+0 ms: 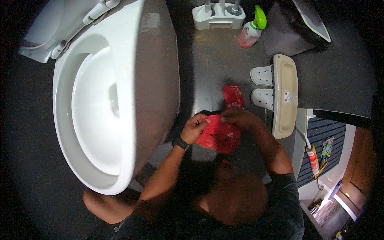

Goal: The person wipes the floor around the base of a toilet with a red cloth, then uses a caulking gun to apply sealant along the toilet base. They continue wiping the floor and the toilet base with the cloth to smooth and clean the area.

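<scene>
A crumpled red plastic bag (218,138) with pale print hangs between my hands, above the grey floor. My left hand (195,129), a dark watch at its wrist, pinches the bag's upper left edge between thumb and fingers. On the bag's upper right edge, my right hand (240,118) has its fingers bent and closed; its fingertips are dim and partly hidden. Just beyond the right hand shows another red printed piece (233,96); whether it belongs to the same bag I cannot tell. Something black shows behind the left fingers.
To the left stands a large white toilet bowl (127,132) with its lid raised. A white brush holder (219,25) and a spray bottle with a green head (253,28) are at the far side. At right are a beige basin-like tray (285,120), white slippers (263,76) and a sealant gun (313,160).
</scene>
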A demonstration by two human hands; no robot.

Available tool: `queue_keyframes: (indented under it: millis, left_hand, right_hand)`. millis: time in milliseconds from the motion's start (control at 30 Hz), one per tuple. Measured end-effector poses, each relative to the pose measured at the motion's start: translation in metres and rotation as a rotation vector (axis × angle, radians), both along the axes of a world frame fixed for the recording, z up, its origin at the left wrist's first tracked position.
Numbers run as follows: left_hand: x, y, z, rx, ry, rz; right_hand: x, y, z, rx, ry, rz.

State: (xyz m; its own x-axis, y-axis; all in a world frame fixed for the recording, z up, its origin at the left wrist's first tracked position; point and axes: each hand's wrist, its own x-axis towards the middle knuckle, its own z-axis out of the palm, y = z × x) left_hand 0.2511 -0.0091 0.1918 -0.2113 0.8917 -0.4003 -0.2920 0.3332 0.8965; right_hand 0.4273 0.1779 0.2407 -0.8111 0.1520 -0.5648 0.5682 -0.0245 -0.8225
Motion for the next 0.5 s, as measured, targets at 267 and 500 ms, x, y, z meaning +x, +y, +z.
queue_keyframes:
  millis: [267,500]
  left_hand:
    - [-0.005,-0.024,-0.008,-0.180,-0.109,-0.019]
    - [0.024,-0.032,-0.037,-0.133,-0.509,0.402]
  right_hand:
    - [-0.022,-0.029,-0.053,-0.594,0.320,-0.598]
    - [-0.086,-0.026,-0.034,-0.588,0.252,-0.661]
